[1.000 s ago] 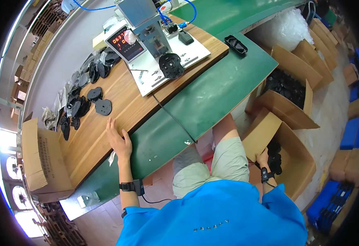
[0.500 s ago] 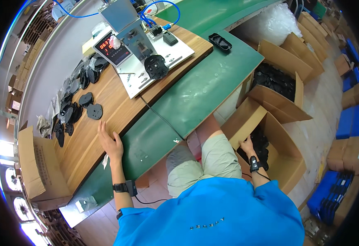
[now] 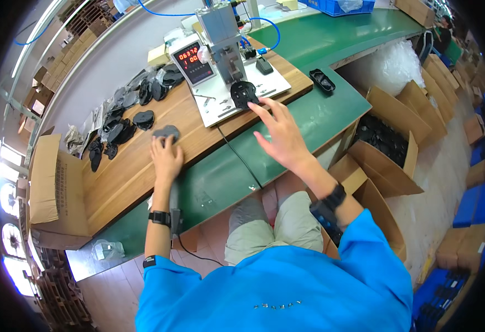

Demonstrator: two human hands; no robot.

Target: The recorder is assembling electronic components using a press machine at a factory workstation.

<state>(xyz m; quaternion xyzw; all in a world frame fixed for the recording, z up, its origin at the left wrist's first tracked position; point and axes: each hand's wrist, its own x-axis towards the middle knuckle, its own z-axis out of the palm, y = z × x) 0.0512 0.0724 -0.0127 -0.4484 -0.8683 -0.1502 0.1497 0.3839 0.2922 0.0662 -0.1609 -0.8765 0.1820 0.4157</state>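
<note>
My left hand (image 3: 166, 159) is over the wooden board, its fingers closed on the near edge of a flat dark grey rounded plate (image 3: 169, 131). The fingertips partly cover that plate. My right hand (image 3: 284, 137) reaches to the bench press (image 3: 231, 65), fingers spread and thumb apart. Its fingertips touch or nearly touch the right edge of a black moulded shell (image 3: 243, 94), which sits on the press's white base (image 3: 273, 83) under the head. Another dark rounded plate (image 3: 143, 120) lies left of the one at my left hand.
Several dark parts and plastic bags (image 3: 118, 130) line the board's back edge. A black shell (image 3: 322, 81) lies on the green table (image 3: 303, 119). Cardboard boxes (image 3: 383, 171) of black parts stand at the right; another carton (image 3: 60, 193) is at the left. A cable (image 3: 237, 157) crosses the table.
My right hand has left the carton at the right and come up to the shell on the press. My left hand has moved onto the plate, which has shifted slightly right. The view has turned.
</note>
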